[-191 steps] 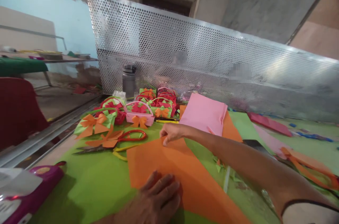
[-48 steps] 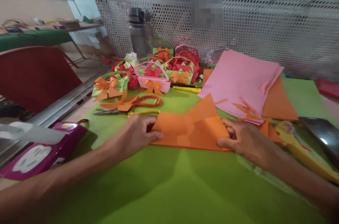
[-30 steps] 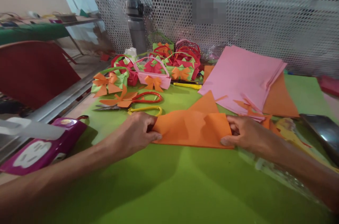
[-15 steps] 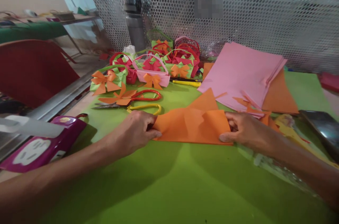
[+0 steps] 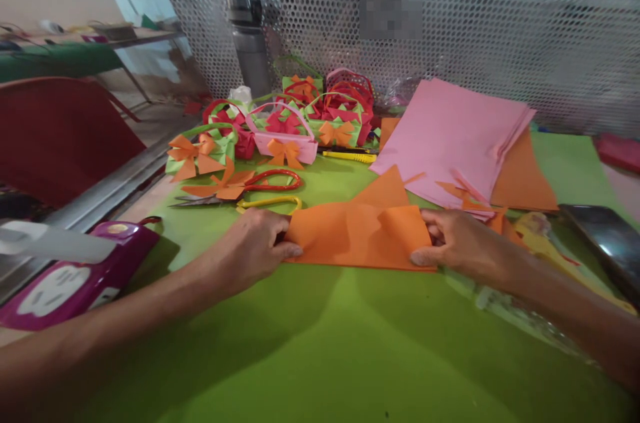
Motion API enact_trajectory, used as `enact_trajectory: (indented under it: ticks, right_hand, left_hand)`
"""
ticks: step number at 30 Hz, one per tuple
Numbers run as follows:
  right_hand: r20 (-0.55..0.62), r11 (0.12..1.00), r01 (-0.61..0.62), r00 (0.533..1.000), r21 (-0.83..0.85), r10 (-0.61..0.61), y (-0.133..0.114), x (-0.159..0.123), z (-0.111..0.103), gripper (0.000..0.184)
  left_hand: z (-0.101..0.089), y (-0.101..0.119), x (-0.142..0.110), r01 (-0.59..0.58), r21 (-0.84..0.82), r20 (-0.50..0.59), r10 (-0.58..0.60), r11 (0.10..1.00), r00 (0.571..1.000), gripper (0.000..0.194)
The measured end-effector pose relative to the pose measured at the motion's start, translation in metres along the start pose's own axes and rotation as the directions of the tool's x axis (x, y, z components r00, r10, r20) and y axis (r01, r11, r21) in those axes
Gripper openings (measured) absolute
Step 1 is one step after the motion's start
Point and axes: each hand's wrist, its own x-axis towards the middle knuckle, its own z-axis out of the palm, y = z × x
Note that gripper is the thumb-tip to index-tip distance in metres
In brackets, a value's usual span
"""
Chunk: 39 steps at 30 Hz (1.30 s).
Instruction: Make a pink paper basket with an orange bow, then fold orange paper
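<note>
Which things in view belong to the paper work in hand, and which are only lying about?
Seem to belong:
orange paper, in left hand and right hand
scissors
pink sheets

Probably just lying about:
grey bottle
phone
purple device

Orange paper (image 5: 350,236) — pinched at both ends, left hand (image 5: 260,243), right hand (image 5: 453,246)

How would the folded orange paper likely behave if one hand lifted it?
The orange paper would probably flex, since it bows between left hand and right hand. Its thin edges suggest little weight. The fold, not lying flat, might spring open.
</note>
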Motion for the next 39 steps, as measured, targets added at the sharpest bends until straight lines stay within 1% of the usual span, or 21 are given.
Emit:
enact_trajectory:
  ticks: [3,6,10,13,16,20,23,25,31,39]
  right_hand:
    - [-0.006,1.000,0.001,1.000,-0.024,-0.002,-0.001,0.000,0.000,0.019]
    - [-0.005,1.000,-0.006,1.000,-0.023,0.006,-0.002,0.000,-0.001,0.021]
    - [0.047,0.998,0.004,0.999,0.055,-0.006,-0.005,-0.002,-0.003,0.023]
    - [0.051,0.995,0.036,0.998,0.088,-0.040,-0.005,-0.003,-0.004,0.022]
    - [0.020,0.998,0.055,0.998,0.025,-0.055,-0.004,-0.003,-0.004,0.018]
    - [-0.001,0.997,0.048,0.999,-0.058,-0.048,-0.004,-0.002,-0.004,0.017]
    - [0.018,0.996,0.067,0.998,-0.051,-0.066,-0.006,-0.003,-0.004,0.019]
    - [0.032,0.996,0.076,0.997,-0.038,-0.075,-0.007,-0.003,-0.005,0.019]
    - [-0.002,0.993,0.094,0.995,-0.077,-0.095,-0.005,-0.004,-0.004,0.019]
    - [-0.067,0.953,0.077,0.993,-0.294,-0.101,-0.006,-0.007,-0.001,0.020]
  left_hand:
    - [0.000,-0.001,0.000,0.006,0.025,0.001,-0.006,1.000,1.000,0.030]
    - [0.000,-0.001,0.000,-0.004,0.053,0.011,0.004,0.999,1.000,0.031]
    - [0.000,0.000,-0.002,-0.010,0.110,0.024,0.007,0.994,1.000,0.030]
    - [0.002,-0.002,-0.001,-0.018,0.133,0.001,0.018,0.991,1.000,0.031]
    - [0.005,-0.008,0.002,-0.022,0.148,0.001,0.023,0.989,1.000,0.032]
    - [0.007,-0.013,0.008,0.031,0.184,0.059,-0.042,0.982,0.997,0.034]
    - [0.006,-0.013,0.008,0.066,0.201,0.108,-0.089,0.977,0.990,0.036]
    - [0.005,-0.014,0.008,0.071,0.197,0.135,-0.098,0.978,0.986,0.038]
    - [0.004,-0.015,0.007,0.091,0.187,0.146,-0.119,0.978,0.982,0.035]
    - [0.001,-0.009,0.007,0.111,0.188,0.164,-0.143,0.976,0.976,0.036]
